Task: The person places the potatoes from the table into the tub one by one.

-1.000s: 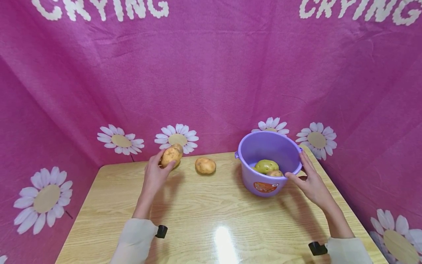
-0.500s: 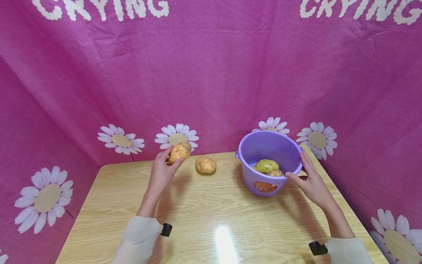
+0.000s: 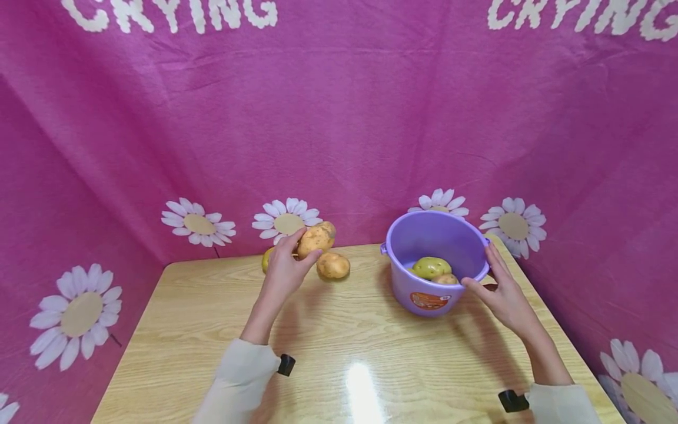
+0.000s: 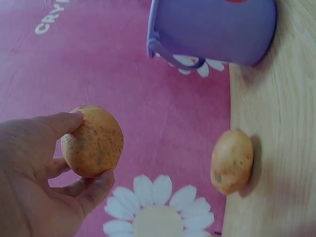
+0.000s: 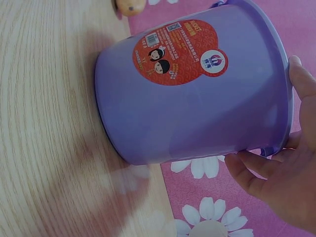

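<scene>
My left hand (image 3: 286, 270) holds a tan potato (image 3: 316, 239) above the table, thumb on one side and fingertips on the other, as the left wrist view shows. Just beyond and below it, a second tan potato (image 3: 333, 266) lies on the wood. Part of a yellow-green potato (image 3: 266, 259) shows behind the left hand. At the right stands a purple bucket (image 3: 404, 287), upright, containing a greenish potato (image 3: 431, 268) and a tan one (image 3: 446, 279). My right hand (image 3: 505, 294) grips the bucket's right side, with the thumb at the rim and fingers against the outer wall.
The wooden table (image 3: 339, 330) ends at the back against a pink cloth (image 3: 339, 118) printed with daisies. Similar cloth hangs along both sides. A bucket handle (image 4: 175, 60) hangs on the bucket's left side.
My left hand has carried the tan potato to the right, over the potato on the table, uncovering part of the yellow-green one. My right hand and the bucket stay put.
</scene>
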Demonstrator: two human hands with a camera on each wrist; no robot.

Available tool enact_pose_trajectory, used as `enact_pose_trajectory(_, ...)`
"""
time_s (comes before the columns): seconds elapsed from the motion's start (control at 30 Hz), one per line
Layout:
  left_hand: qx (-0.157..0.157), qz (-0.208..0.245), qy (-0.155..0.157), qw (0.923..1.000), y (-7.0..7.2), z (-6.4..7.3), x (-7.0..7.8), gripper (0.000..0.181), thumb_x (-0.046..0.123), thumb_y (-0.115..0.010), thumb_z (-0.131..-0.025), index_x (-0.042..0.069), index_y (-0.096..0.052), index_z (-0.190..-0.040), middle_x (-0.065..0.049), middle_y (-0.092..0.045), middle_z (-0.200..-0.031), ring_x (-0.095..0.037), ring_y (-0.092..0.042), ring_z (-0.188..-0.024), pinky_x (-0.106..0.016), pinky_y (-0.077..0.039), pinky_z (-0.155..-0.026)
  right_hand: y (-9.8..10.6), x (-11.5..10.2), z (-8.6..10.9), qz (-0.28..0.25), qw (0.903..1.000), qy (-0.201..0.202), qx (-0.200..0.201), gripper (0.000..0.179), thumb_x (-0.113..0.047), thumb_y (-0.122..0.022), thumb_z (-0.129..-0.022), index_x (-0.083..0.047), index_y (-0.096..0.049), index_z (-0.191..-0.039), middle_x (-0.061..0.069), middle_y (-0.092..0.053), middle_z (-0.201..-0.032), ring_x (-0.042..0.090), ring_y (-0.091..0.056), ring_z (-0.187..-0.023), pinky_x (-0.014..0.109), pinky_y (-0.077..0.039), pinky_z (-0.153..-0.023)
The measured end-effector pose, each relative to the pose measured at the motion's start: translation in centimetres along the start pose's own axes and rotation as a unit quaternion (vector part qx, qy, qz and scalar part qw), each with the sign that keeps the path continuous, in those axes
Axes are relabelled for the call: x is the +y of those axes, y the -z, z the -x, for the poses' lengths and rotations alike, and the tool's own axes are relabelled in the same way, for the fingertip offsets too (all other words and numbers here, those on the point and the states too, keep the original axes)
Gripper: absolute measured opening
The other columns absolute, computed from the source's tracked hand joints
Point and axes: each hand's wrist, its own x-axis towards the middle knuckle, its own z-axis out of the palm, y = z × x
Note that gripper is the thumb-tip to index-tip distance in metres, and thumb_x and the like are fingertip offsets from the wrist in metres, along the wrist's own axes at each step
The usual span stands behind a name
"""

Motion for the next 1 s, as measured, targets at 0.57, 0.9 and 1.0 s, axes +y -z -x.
enact_pose_trajectory(0.57, -0.029, -0.012, -0.041, 0.9987, -3.2, -0.7, 4.2, 0.059, 0.032, -0.075, -0.079, 0.009, -0.055, -0.129, -0.01, -0.058, -0.11, -0.019, -0.052, -0.095, -0.033, -0.045, -0.078, 0.0, 0.1, 0.0, 0.01, 0.9999, 0.008, 0.005, 0.086, -0.015, -0.068, -0.086, 0.001, -0.01, -0.147, 0.01, -0.002, -0.154, 0.038, -0.033, -0.124, 0.007, -0.041, -0.076)
enact_pose_trajectory(0.9, -0.054, -0.017, -0.059, 0.9967, -5.5, -1.1, 6.2, 0.06, 0.034, -0.074, -0.08, 0.009, -0.054, -0.13, -0.01, -0.058, -0.115, -0.019, -0.052, -0.103, -0.034, -0.045, -0.084, -0.3, 2.2, -0.4, 0.02, 0.9998, 0.002, 0.008, 0.086, -0.015, -0.068, -0.086, -0.001, -0.01, -0.148, 0.009, -0.003, -0.154, 0.039, -0.042, -0.115, 0.005, -0.04, -0.076)
enact_pose_trajectory(1.0, -0.063, -0.02, -0.055, 0.9963, -6.2, -1.2, 6.8, 0.062, 0.037, -0.073, -0.08, 0.011, -0.053, -0.132, -0.008, -0.057, -0.117, -0.018, -0.052, -0.105, -0.034, -0.045, -0.085, -0.4, 2.8, -0.4, 0.025, 0.9996, 0.002, 0.012, 0.087, -0.015, -0.068, -0.085, -0.003, -0.01, -0.148, 0.007, -0.002, -0.155, 0.038, -0.042, -0.117, 0.005, -0.04, -0.077)
